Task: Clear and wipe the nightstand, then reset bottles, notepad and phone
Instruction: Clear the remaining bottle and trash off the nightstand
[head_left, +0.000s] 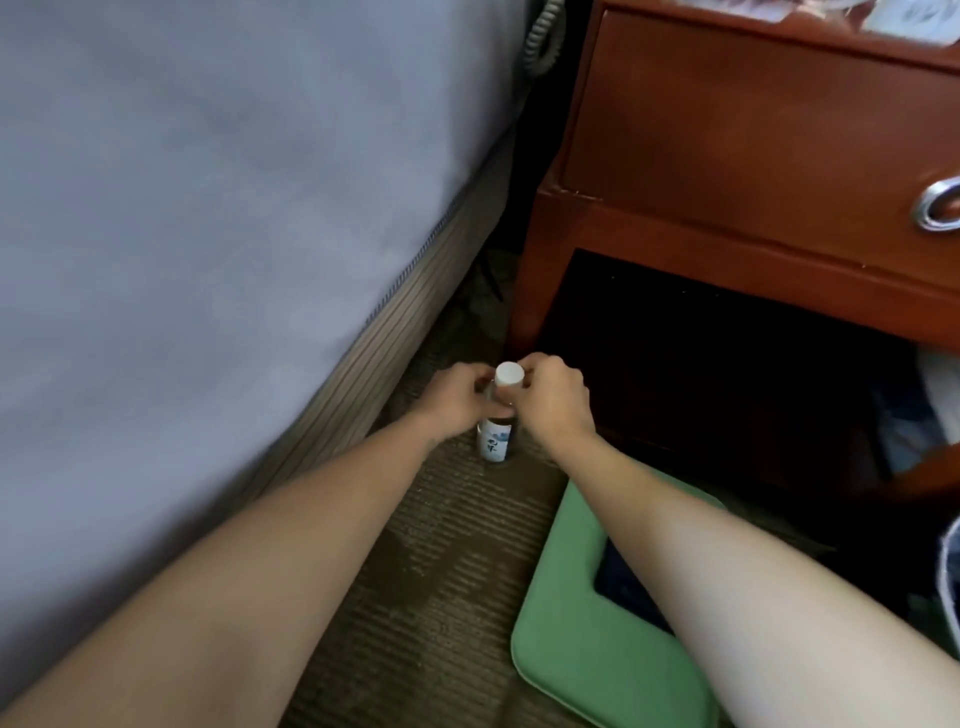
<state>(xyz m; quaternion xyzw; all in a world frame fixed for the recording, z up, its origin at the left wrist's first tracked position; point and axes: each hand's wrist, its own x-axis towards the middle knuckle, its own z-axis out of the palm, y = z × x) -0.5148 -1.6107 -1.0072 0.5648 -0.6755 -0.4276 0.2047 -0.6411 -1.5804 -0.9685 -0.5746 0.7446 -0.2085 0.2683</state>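
Lying near right on the carpet (415, 571) is a green mat (587, 639) bearing a dark flat thing (621, 577). Farther off, my left hand (454, 400) and right hand (553, 402) both pinch the upright bottle (496, 440) just under its white cap (508, 374); its contents are unclear. The nightstand (727, 130) stands beyond, far right.

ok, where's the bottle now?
Head view, centre: the bottle stands upright on the carpet between the bed and the nightstand, gripped near its top by the left hand and right hand.
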